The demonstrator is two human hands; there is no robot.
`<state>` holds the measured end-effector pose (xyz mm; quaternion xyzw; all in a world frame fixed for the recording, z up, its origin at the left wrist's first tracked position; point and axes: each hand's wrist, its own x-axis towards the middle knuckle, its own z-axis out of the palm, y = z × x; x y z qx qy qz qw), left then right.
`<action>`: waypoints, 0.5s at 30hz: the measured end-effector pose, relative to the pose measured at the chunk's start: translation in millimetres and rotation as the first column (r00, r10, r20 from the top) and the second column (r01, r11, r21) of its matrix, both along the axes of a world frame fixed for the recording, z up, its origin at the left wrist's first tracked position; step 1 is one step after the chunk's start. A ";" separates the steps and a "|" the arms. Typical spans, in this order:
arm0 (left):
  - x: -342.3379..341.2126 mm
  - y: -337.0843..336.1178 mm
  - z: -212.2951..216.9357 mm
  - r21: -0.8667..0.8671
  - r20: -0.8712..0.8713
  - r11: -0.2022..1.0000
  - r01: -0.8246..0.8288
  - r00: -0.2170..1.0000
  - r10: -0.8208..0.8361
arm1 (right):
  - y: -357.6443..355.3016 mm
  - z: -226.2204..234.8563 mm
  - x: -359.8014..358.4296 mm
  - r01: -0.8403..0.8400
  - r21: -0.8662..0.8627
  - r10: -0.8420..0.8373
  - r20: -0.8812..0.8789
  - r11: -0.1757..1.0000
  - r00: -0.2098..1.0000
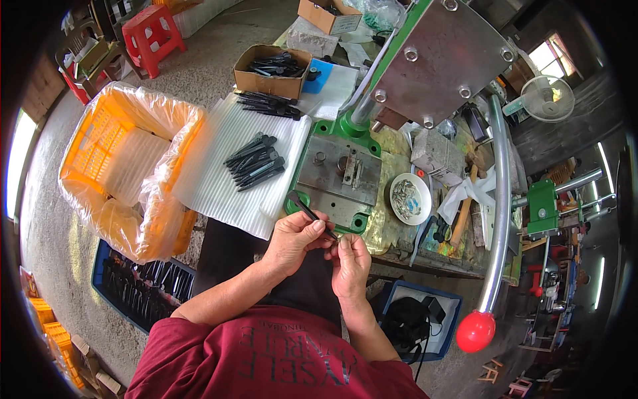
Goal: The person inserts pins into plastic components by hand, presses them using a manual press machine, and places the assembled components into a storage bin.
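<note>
My left hand (296, 241) is closed around a slim black clip (307, 209), its wide end pointing up and left toward the press. At the clip's lower end the thumb and fingers of my right hand (351, 263) are pinched together. Whether a small part also sits between those fingertips is hidden. Just beyond my hands is the steel bed (332, 174) of a green hand press, with a small metal fixture (352, 169) on it. Similar black clips (254, 161) lie piled on a white foam sheet (219, 193) to the left.
A white bowl (425, 216) of small metal parts stands right of the press. The press lever's red knob (476, 331) hangs at the right. Left are a plastic-lined orange crate (86, 156) and a blue bin (100, 276) of black pieces; a cardboard box (256, 83) stands behind.
</note>
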<state>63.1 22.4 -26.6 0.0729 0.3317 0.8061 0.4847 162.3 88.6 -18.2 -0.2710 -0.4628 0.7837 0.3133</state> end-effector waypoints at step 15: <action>10.6 3.8 -5.4 0.073 -0.128 0.994 -0.082 0.988 0.091 | -4.5 -2.9 -3.1 0.069 -0.011 -0.070 -0.064 0.998 0.995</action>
